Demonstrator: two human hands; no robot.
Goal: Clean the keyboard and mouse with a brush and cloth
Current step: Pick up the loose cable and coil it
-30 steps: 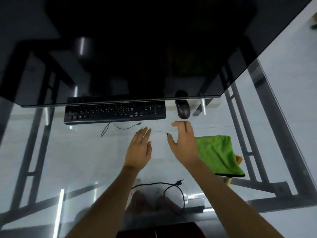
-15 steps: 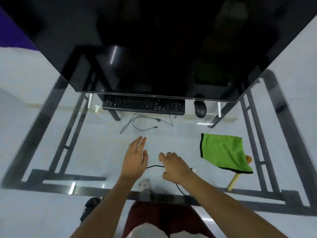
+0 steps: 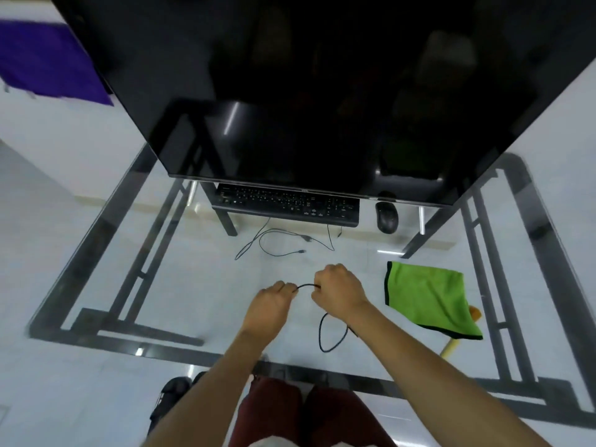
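A black keyboard (image 3: 287, 204) lies on the glass table (image 3: 129, 253), half under the monitor's lower edge. A black mouse (image 3: 387, 216) sits just to its right. A green cloth (image 3: 427, 298) lies at the right, covering most of a brush whose pale wooden handle (image 3: 451, 348) pokes out below it. My left hand (image 3: 269, 306) and my right hand (image 3: 338, 291) are both closed on a black cable (image 3: 325, 337) near the table's front; a short stretch runs between them and a loop hangs below the right hand.
A large dark monitor (image 3: 322, 91) overhangs the back of the table. Other thin cables (image 3: 274, 243) lie in front of the keyboard. The table's metal frame (image 3: 483, 269) shows through the glass. My knees in red trousers (image 3: 306, 411) are at the front edge.
The view has pulled back from the table. My hands went from open and hovering to both closed on the black cable, lifting part of it.
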